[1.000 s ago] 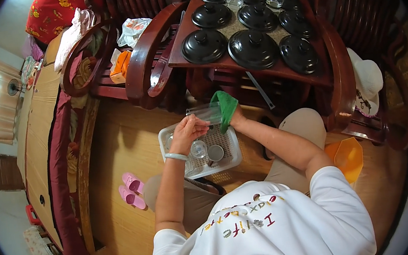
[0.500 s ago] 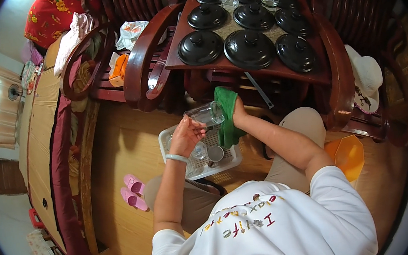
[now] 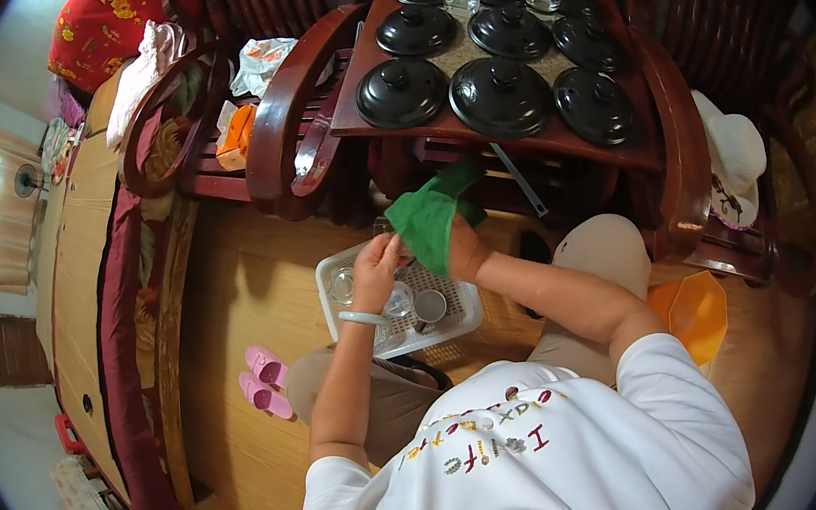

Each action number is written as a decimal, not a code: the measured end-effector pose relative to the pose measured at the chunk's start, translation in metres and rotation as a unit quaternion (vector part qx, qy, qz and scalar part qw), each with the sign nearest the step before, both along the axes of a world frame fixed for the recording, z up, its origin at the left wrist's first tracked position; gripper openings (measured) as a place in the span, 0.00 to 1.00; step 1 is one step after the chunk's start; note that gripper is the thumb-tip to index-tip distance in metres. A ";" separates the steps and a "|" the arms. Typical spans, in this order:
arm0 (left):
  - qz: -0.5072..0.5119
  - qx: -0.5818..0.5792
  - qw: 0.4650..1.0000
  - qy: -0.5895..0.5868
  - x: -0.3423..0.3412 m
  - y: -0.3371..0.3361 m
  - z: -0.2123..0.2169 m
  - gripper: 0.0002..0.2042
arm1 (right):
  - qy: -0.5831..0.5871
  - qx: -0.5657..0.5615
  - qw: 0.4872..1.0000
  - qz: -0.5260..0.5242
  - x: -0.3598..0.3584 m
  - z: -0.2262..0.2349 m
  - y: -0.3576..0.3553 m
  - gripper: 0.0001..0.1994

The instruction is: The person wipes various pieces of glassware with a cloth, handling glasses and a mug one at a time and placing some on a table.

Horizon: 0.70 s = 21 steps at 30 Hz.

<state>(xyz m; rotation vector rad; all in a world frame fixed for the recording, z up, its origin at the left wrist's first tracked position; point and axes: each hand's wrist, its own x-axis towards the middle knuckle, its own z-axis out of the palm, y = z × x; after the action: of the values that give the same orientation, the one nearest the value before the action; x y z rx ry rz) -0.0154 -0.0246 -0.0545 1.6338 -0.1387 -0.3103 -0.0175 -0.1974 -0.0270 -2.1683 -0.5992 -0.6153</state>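
Where green cloth (image 3: 428, 222) drapes, glass (image 3: 383, 226) mostly hidden, right hand (image 3: 466, 250) partly covered

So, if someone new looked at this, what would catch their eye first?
Probably the black knobbed lids crowding the wooden table at the top of the view. Next would be the bright green cloth in the right hand, above the white plastic basket, and then the pink slippers on the floor, left of the basket.
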 end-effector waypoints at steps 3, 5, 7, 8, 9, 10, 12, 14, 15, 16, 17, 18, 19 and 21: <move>-0.051 -0.015 0.999 0.002 -0.005 -0.010 0.000 0.10 | -0.084 -0.020 0.996 0.000 0.000 -0.017 0.002 0.14; -0.060 -0.028 0.997 0.043 -0.009 -0.014 0.009 0.10 | 0.061 -0.065 0.996 0.009 0.000 -0.019 0.001 0.16; -0.072 0.012 0.997 0.024 -0.008 -0.011 0.007 0.10 | 0.085 -0.028 0.996 0.017 0.002 -0.029 -0.001 0.15; -0.084 0.052 0.995 0.005 -0.007 -0.009 0.007 0.11 | 0.108 0.008 0.994 0.023 0.004 -0.033 -0.003 0.15; -0.085 0.053 0.995 0.005 -0.007 -0.007 0.007 0.11 | 0.108 0.009 0.994 0.022 0.008 -0.038 -0.004 0.15; -0.098 0.045 0.994 0.008 -0.007 -0.005 0.011 0.11 | 0.180 0.003 0.983 0.043 0.012 -0.041 -0.007 0.15; -0.114 0.037 0.993 0.011 -0.007 -0.004 0.016 0.12 | 0.312 0.026 0.946 0.083 0.022 -0.056 -0.012 0.13; -0.119 -0.019 0.991 0.052 -0.007 -0.004 0.021 0.12 | 0.449 0.129 0.879 0.098 0.027 -0.061 -0.015 0.12; -0.122 -0.019 0.991 0.052 -0.006 -0.004 0.025 0.12 | 0.570 0.228 0.781 0.111 0.028 -0.064 -0.016 0.11; -0.120 -0.044 0.990 0.062 -0.006 0.000 0.029 0.11 | 0.602 0.273 0.739 0.131 0.027 -0.058 -0.017 0.11; -0.118 -0.069 0.988 0.072 -0.006 0.004 0.032 0.11 | 0.602 0.273 0.739 0.133 0.025 -0.052 -0.017 0.11; -0.116 -0.068 0.988 0.071 -0.005 0.009 0.030 0.11 | 0.634 0.327 0.687 0.136 0.023 -0.045 -0.017 0.11; -0.107 -0.102 0.986 0.076 -0.003 0.011 0.029 0.10 | 0.661 0.380 0.632 0.137 0.022 -0.039 -0.019 0.11; -0.100 -0.135 0.983 0.079 -0.001 0.013 0.024 0.10 | 0.673 0.424 0.589 0.141 0.022 -0.036 -0.020 0.11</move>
<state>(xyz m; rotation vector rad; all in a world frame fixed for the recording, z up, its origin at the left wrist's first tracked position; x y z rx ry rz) -0.0164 -0.0116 -0.0303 1.3226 -0.2145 -0.5495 0.0045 -0.2179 -0.0635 -1.0063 0.2334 0.8358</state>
